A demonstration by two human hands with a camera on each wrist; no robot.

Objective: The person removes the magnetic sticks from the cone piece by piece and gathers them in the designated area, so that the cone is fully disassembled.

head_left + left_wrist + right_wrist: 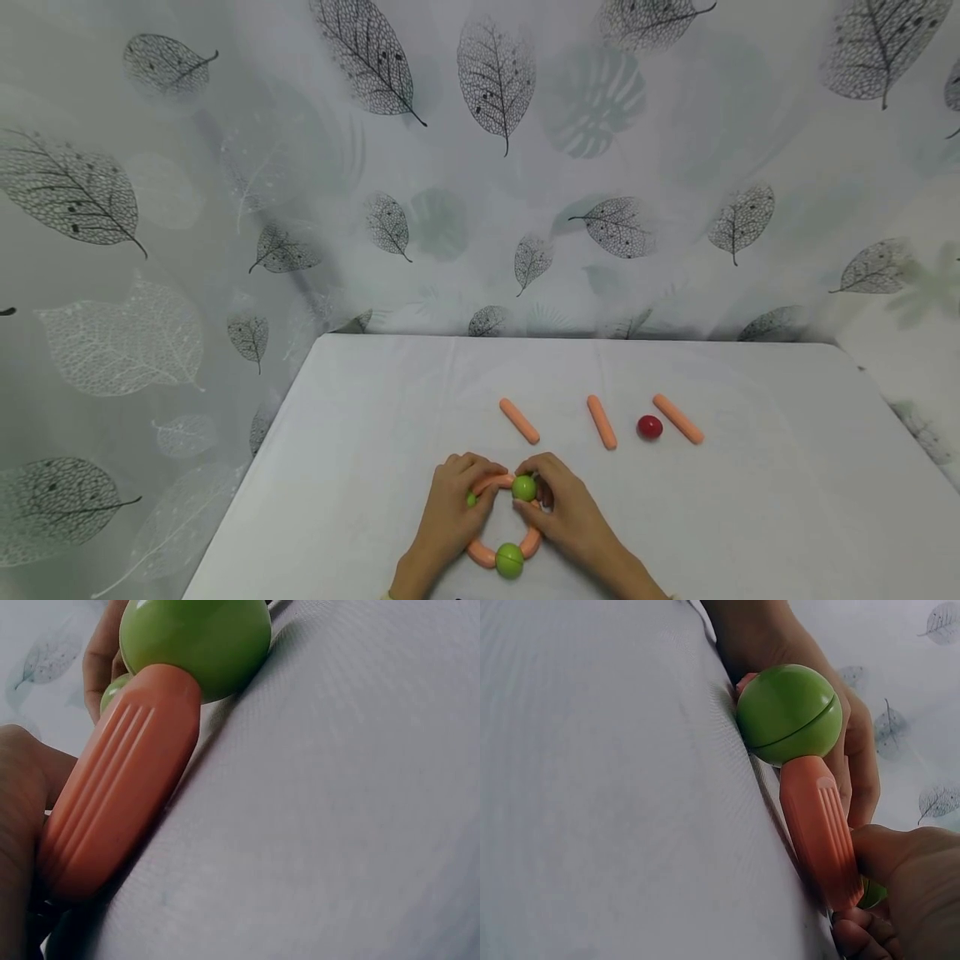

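The right fingers (545,464) pinch a green ball (524,487), the left fingers (476,468) an orange stick (504,481), so uneven pressing could pop the ring (482,553) apart.

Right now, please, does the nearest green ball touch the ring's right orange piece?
Touching: the right wrist view shows the orange piece abutting the green ball.

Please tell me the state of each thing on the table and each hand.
Left hand: holds the top curved orange piece.
Right hand: pinches the right green ball.
Left green ball: partly hidden.
Near green ball: touches curved pieces on both sides.
Red ball: loose, lying apart.
Three straight orange sticks: lying loose, apart.
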